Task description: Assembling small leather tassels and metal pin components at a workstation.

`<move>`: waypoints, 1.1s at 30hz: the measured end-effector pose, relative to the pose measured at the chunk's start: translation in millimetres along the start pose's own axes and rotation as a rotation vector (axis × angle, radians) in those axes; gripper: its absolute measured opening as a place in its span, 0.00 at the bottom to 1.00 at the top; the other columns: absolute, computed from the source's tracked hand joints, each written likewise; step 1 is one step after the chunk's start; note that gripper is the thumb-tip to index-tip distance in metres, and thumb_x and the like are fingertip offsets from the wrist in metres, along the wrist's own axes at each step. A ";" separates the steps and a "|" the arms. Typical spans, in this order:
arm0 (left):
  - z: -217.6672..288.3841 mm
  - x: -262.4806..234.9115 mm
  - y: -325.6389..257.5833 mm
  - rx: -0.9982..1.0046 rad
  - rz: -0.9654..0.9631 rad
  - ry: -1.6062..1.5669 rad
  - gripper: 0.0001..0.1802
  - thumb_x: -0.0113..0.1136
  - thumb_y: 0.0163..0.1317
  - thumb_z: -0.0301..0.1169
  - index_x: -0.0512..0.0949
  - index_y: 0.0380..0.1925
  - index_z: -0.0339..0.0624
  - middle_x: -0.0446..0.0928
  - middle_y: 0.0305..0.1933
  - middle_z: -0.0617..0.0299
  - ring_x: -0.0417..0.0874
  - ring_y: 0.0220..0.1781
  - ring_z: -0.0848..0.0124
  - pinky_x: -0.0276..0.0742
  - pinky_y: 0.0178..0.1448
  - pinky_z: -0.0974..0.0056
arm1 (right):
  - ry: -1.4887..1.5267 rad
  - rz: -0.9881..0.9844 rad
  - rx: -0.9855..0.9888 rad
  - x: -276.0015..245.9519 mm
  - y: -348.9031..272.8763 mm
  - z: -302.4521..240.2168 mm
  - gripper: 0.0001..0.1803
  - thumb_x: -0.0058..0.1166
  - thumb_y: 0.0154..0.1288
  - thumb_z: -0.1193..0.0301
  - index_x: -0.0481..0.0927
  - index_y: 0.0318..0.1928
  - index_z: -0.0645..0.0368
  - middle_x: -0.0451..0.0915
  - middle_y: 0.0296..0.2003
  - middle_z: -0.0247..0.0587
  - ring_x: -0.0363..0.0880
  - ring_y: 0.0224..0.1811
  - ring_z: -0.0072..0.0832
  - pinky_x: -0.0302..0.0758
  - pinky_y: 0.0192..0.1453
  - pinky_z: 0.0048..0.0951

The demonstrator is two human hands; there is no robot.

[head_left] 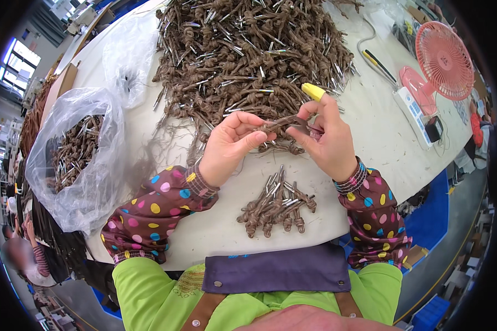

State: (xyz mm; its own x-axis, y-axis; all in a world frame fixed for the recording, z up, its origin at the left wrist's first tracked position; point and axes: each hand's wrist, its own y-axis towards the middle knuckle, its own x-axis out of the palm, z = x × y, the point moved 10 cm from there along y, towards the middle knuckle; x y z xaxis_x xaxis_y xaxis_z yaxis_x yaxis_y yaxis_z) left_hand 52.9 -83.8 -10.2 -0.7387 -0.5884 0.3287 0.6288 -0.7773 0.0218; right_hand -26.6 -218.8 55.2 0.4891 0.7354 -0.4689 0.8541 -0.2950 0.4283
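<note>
A knotted brown cord piece (284,124) is held between both hands above the white table (370,138), just in front of the big heap. The left hand (229,144) is pinched on the cord's left end, thumb and forefinger closed on it, other fingers curled under. The right hand (328,138) is closed on the cord's right end, fingers bent round it; a yellow finger cap (313,91) is worn on the raised index finger. Whether the cord has a metal tip cannot be told, since the ends are hidden by the fingers.

A large heap of knotted brown cords with metal tips (248,49) is spread over the far half of the table, touching the area just behind the hands. A small bundle of the same cords (276,207) is laid near the table edge, between the forearms, metal tips pointing away from the person, well apart from the heap. Polka-dot sleeve covers (160,207) are worn on both forearms over a green top.

At the left, a clear plastic bag (77,160) holding more of the cords is seen, partly over the table edge. A second, emptier clear bag (128,58) is lying beyond it. At the right, a pink desk fan (442,60) is standing beside a white power strip (411,107). A tool with yellow-and-black handles (378,65) is lying near the fan. Another person's sleeve is seen at the lower left, blurred.
</note>
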 end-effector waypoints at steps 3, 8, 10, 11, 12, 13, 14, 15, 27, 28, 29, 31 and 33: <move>-1.7 -1.5 0.4 -0.015 -0.006 -0.035 0.11 0.55 0.65 0.26 0.69 0.46 0.37 0.78 0.48 0.56 0.80 0.49 0.68 0.74 0.54 0.68 | -0.122 -0.081 -0.153 9.5 -2.6 -17.4 0.33 0.64 0.55 0.69 0.62 0.58 0.62 0.74 0.36 0.34 0.71 0.23 0.16 0.69 0.27 0.18; -3.3 2.5 0.7 -0.027 -0.029 -0.060 0.12 0.54 0.66 0.28 0.69 0.47 0.37 0.78 0.47 0.56 0.80 0.49 0.69 0.74 0.54 0.67 | -0.403 -0.056 -0.386 8.9 -3.6 -36.4 0.19 0.62 0.54 0.61 0.73 0.43 0.55 0.73 0.34 0.33 0.77 0.26 0.32 0.73 0.27 0.29; -4.5 1.8 -0.2 -0.043 -0.029 -0.044 0.12 0.54 0.66 0.27 0.69 0.47 0.36 0.78 0.47 0.55 0.80 0.49 0.69 0.74 0.54 0.67 | -0.413 -0.066 -0.395 13.1 -4.1 -38.0 0.16 0.62 0.55 0.62 0.74 0.40 0.54 0.73 0.34 0.33 0.77 0.26 0.31 0.73 0.27 0.29; -4.6 2.1 -0.3 -0.043 -0.030 -0.044 0.12 0.54 0.66 0.27 0.69 0.47 0.36 0.78 0.47 0.55 0.80 0.49 0.69 0.74 0.54 0.67 | -0.427 -0.076 -0.404 14.9 -4.6 -39.5 0.13 0.61 0.55 0.62 0.75 0.37 0.54 0.73 0.33 0.32 0.77 0.26 0.31 0.72 0.26 0.29; -4.3 2.3 -0.5 -0.040 -0.030 -0.041 0.11 0.53 0.66 0.27 0.69 0.47 0.36 0.78 0.47 0.55 0.80 0.49 0.69 0.74 0.54 0.68 | -0.427 -0.076 -0.404 14.5 -4.8 -40.1 0.13 0.61 0.55 0.62 0.75 0.37 0.54 0.73 0.33 0.32 0.77 0.26 0.31 0.72 0.26 0.29; -3.9 2.3 -0.7 -0.037 -0.030 -0.037 0.11 0.53 0.66 0.27 0.69 0.47 0.36 0.78 0.47 0.55 0.80 0.49 0.69 0.74 0.54 0.68 | -0.417 -0.098 -0.397 15.9 -5.1 -40.0 0.13 0.63 0.53 0.64 0.74 0.35 0.55 0.74 0.34 0.33 0.77 0.26 0.32 0.72 0.27 0.30; -3.0 3.4 -1.1 -0.037 -0.032 -0.037 0.11 0.53 0.66 0.27 0.69 0.47 0.36 0.78 0.47 0.55 0.80 0.49 0.69 0.74 0.54 0.68 | -0.409 -0.119 -0.391 16.7 -5.6 -40.0 0.14 0.65 0.51 0.66 0.74 0.34 0.57 0.76 0.34 0.35 0.77 0.27 0.34 0.72 0.27 0.30; -2.1 4.7 -1.4 -0.037 -0.035 -0.032 0.11 0.53 0.66 0.26 0.69 0.47 0.36 0.78 0.47 0.55 0.80 0.49 0.69 0.74 0.54 0.68 | -0.410 -0.118 -0.391 16.1 -5.6 -40.3 0.14 0.65 0.51 0.66 0.74 0.34 0.57 0.76 0.34 0.35 0.77 0.27 0.34 0.72 0.27 0.30; -4.0 7.6 -2.2 -0.028 -0.083 0.008 0.11 0.53 0.66 0.27 0.68 0.46 0.37 0.78 0.47 0.55 0.80 0.51 0.67 0.74 0.56 0.67 | -0.434 -0.129 -0.494 15.9 -6.5 -44.1 0.11 0.61 0.54 0.63 0.73 0.29 0.53 0.73 0.30 0.29 0.75 0.23 0.27 0.69 0.24 0.29; -3.2 8.2 -2.6 -0.024 -0.089 0.001 0.11 0.53 0.66 0.27 0.68 0.46 0.37 0.78 0.47 0.55 0.80 0.51 0.67 0.74 0.55 0.67 | -0.424 -0.142 -0.497 15.9 -6.3 -44.6 0.11 0.61 0.54 0.63 0.74 0.29 0.53 0.73 0.30 0.29 0.75 0.24 0.27 0.70 0.24 0.29; -3.3 8.4 -2.5 -0.024 -0.091 0.000 0.11 0.53 0.66 0.27 0.68 0.46 0.37 0.78 0.47 0.55 0.80 0.51 0.67 0.74 0.55 0.67 | -0.416 -0.155 -0.497 16.0 -6.4 -44.3 0.10 0.61 0.54 0.63 0.74 0.29 0.53 0.73 0.30 0.29 0.75 0.24 0.27 0.70 0.24 0.29; -3.9 6.9 -2.4 -0.034 -0.073 0.019 0.11 0.53 0.66 0.27 0.68 0.46 0.37 0.78 0.46 0.55 0.80 0.51 0.67 0.74 0.55 0.67 | -0.392 -0.136 -0.486 13.7 -5.8 -42.3 0.10 0.61 0.54 0.63 0.75 0.30 0.53 0.73 0.30 0.29 0.76 0.24 0.27 0.70 0.25 0.28; -2.9 7.4 -2.4 -0.038 -0.071 0.025 0.11 0.53 0.66 0.27 0.68 0.46 0.37 0.78 0.47 0.55 0.80 0.51 0.67 0.74 0.55 0.67 | -0.366 -0.117 -0.476 11.9 -5.3 -41.4 0.10 0.61 0.54 0.63 0.76 0.30 0.53 0.73 0.30 0.29 0.76 0.24 0.28 0.70 0.25 0.28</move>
State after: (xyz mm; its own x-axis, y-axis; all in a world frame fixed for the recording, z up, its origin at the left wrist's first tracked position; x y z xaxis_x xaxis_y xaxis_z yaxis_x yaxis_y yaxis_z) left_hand 45.2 -86.9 -10.5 -0.7873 -0.5362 0.3044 0.5650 -0.8250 0.0082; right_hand -32.7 -183.2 79.2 0.4981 0.4639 -0.7326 0.7746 0.1417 0.6164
